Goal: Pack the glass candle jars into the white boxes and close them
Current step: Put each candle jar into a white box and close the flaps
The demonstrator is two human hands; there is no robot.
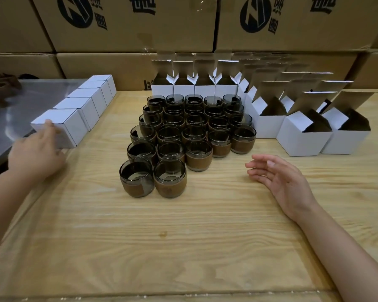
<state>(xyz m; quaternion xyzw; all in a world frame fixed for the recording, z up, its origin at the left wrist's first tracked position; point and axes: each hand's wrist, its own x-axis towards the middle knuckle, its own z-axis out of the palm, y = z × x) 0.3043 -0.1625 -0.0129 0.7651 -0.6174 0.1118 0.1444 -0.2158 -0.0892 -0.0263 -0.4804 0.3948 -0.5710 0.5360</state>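
At 9 o'clock the left hand [36,154] reaches out to the nearest closed box [62,127]; its fingers [49,127] lie fairly straight against the box's near face, touching it and not curled round it (the hand is a little blurred); this box is the front one of a row of five closed white boxes [90,99], set side by side and running back toward 10 o'clock along the edge where a steel sheet [37,92] meets the wooden desk [183,236]. In the middle, from the centre up to 12 o'clock, the glass candle jars [190,131] stand upright on the desk in tight rows, smoky glass with brown bands round their lower halves, rims open; the two nearest stand touching at the front left of the group. At 4 o'clock the right hand [279,178] is held low over the desk, palm turned toward the jars, its fingers [260,158] relaxed, spread slightly and holding nothing, well apart from the jars. From 12 round to 2 o'clock the open white boxes [303,136] stand just beside the jars in rows, top flaps up, brown inside; behind everything rise stacked brown cartons [129,25] with black print.
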